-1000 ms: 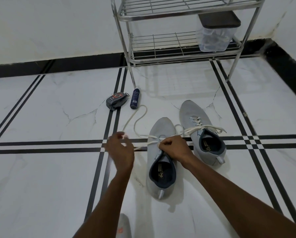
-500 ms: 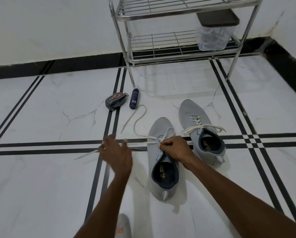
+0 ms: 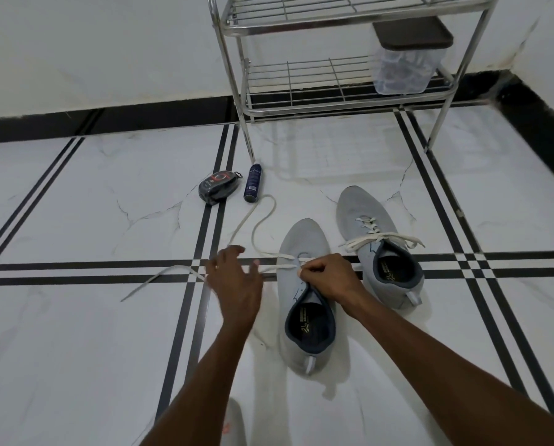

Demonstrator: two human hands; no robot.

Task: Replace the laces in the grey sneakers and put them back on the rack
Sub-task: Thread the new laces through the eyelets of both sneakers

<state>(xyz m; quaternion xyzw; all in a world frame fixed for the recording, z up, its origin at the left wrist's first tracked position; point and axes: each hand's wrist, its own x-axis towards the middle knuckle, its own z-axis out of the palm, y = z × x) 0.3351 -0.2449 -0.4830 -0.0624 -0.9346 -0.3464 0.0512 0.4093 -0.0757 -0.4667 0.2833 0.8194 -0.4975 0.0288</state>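
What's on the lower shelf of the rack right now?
A clear plastic container with a dark lid sits at the right end of the rack's lower shelf; its contents are too blurred to tell. The rest of that shelf shows only bare wire.

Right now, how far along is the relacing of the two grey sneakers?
Done: the right sneaker is laced and tied in a bow. In hand: on the left sneaker, the right hand pinches the white lace at the eyelets; its ends trail loose across the floor, beside the left hand, which seems to hold nothing. Left: finish threading, tie it, then set both on the rack, which holds no sneakers yet.
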